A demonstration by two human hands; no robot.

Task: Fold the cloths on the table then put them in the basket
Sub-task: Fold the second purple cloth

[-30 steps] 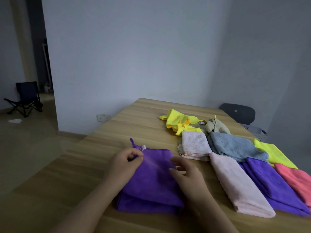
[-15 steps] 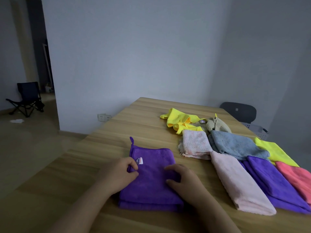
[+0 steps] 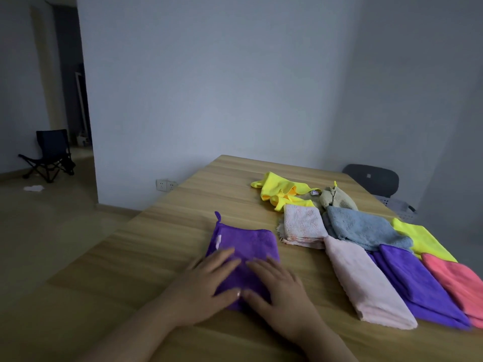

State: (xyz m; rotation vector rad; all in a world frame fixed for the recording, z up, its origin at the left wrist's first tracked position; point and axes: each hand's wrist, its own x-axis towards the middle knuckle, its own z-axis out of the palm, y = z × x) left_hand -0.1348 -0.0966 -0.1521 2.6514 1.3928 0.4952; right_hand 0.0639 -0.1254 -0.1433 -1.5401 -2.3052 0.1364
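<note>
Nine cloths lie on the bench: two purple, two yellow, two pale pink, one blue, one beige and one coral. Two hands are in view, and one basket.

The folded purple cloth sits near the middle of the bench's near half, its hanging loop pointing to 11 o'clock. Both hands rest on its near part. The left hand lies flat, its grip spread wide and holding nothing, fingers straight and reaching toward 1 o'clock. The right hand lies flat just beside it, fingers likewise splayed and pointing to 11 o'clock. The two thumbs almost meet at the cloth's near edge. Both forearms come in from 6 o'clock, palms down.

The other eight cloths lie from 1 to 3 o'clock of that cloth. Farthest is the crumpled yellow cloth, with the beige cloth at its 3 o'clock. Nearer come the patterned pink cloth, folded, and the blue cloth touching it. The flat yellow cloth lies at the bench's right edge. In front, side by side, lie the long pale pink cloth, the long purple cloth and the coral cloth.

The basket shows only in part past the bench's right edge, at 2 o'clock, beside a dark chair.
</note>
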